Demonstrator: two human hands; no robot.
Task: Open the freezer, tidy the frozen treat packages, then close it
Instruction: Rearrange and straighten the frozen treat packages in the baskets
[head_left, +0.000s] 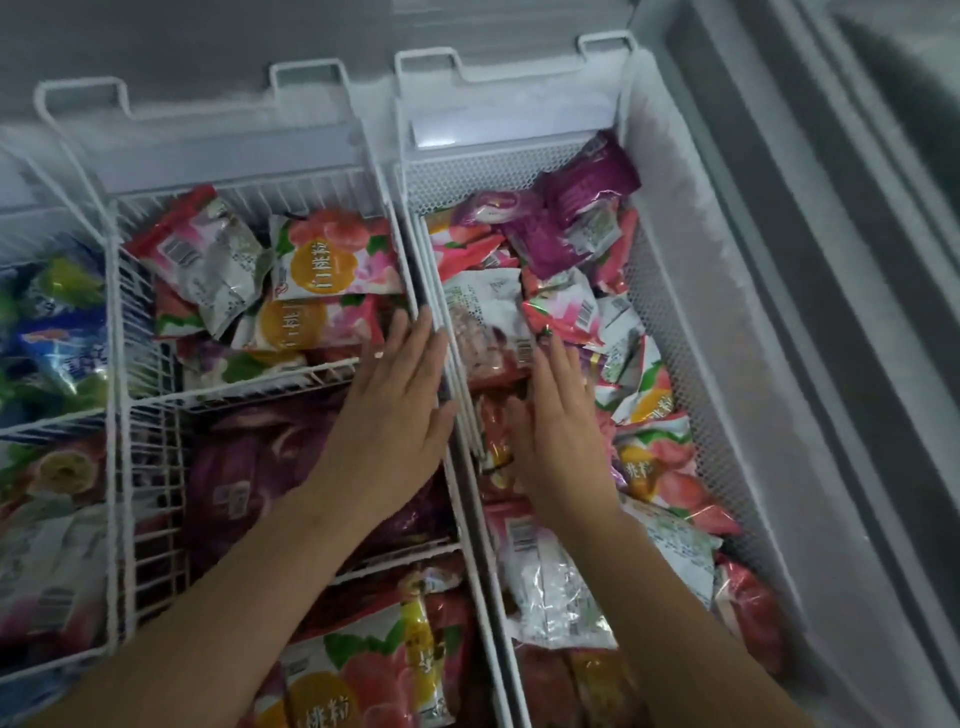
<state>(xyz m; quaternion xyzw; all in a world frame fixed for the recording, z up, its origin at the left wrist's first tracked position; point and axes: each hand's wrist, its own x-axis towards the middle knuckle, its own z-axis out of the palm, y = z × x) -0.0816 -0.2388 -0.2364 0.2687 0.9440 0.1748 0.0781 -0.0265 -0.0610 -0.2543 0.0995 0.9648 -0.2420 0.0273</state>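
The chest freezer (779, 364) stands open, its walls frosted, with white baskets side by side inside. Pink, purple and silver treat packages (337, 260) lie jumbled on both sides of the rim between the middle basket (156, 415) and the right basket (691, 364). The left hand (395, 415) is flat just left of that rim, fingers straight, holding nothing. The right hand (561, 431), also flat, rests on packages just right of it.

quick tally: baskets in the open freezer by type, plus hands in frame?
White wire-rod baskets: 2
White perforated-mesh basket: 1
Bare hands, left hand and right hand: 2
Total: 5
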